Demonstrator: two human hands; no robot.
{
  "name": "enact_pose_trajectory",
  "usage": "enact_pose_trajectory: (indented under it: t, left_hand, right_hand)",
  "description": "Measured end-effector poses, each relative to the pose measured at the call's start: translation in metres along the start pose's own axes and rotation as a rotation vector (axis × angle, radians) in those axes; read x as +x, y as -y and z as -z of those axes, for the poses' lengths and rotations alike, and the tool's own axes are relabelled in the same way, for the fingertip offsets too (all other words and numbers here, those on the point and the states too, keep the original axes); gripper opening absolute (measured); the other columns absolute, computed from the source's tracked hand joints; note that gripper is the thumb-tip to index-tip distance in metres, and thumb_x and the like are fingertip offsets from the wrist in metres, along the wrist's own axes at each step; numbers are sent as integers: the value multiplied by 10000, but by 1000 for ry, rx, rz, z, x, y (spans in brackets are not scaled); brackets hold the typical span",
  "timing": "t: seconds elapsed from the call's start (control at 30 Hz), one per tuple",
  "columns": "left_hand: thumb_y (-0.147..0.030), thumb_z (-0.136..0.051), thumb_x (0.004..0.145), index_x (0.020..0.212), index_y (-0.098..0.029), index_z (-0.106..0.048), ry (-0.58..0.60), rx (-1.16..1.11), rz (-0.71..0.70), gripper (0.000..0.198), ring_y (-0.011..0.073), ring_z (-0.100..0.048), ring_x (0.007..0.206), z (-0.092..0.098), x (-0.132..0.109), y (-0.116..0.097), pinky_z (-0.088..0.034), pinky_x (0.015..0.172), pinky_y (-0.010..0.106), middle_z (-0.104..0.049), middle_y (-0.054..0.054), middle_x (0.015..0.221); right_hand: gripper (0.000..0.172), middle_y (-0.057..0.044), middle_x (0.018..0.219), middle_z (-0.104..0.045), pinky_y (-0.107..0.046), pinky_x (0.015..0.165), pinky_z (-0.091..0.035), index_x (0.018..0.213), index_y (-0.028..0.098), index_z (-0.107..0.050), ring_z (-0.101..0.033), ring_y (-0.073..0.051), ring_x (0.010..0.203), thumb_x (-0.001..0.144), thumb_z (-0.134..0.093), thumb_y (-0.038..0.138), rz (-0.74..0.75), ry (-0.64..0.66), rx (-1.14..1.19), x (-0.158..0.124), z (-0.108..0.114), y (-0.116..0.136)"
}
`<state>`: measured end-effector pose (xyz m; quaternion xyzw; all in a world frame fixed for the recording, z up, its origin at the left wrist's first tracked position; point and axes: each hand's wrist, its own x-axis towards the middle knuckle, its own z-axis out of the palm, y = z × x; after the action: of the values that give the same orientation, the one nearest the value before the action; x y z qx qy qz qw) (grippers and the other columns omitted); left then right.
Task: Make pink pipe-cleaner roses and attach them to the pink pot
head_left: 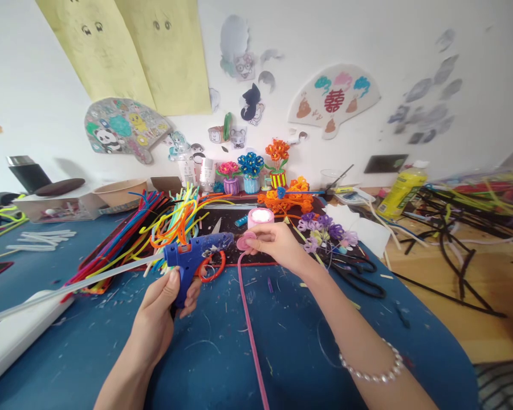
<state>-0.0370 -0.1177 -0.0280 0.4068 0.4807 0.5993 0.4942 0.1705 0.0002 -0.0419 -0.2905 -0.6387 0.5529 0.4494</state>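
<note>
My left hand (pixel 165 304) is wrapped round the handle of a blue hot glue gun (pixel 188 256). A long translucent glue stick (pixel 89 279) runs out of its back, and its nozzle points right. Between the fingertips of my right hand (pixel 271 242) is a pink pipe cleaner (pixel 250 319), wound at one end into a small flat coil (pixel 243 241). Its loose tail hangs down over the blue mat. The nozzle is close to the coil; whether they touch I cannot tell. Just behind my right hand stands a pink-sided round pot with a bright white top (pixel 260 216).
Bundled pipe cleaners (pixel 128 233) lie at the left. Purple pipe-cleaner flowers (pixel 325 228) and black scissors (pixel 359 273) lie at the right. Along the wall stand small flower pots (pixel 251 183); a yellow bottle (pixel 404 188) stands farther right. A white bar (pixel 21 336) lies front left.
</note>
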Motion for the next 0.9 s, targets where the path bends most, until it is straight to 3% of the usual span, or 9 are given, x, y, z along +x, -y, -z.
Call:
enact_pose_trajectory:
  t: [0.9]
  left_hand:
    - [-505,-766,743,622,-170,-515,-8,-29,-20,435,94,-369,543,1,1,2,-307,421,185,-488,-21,601]
  right_hand:
    - [204,-91,829,-773,-348,697,-595,891,139,-779,-710,-190,684,782,-768,311,65,-47,-36,0,3,4]
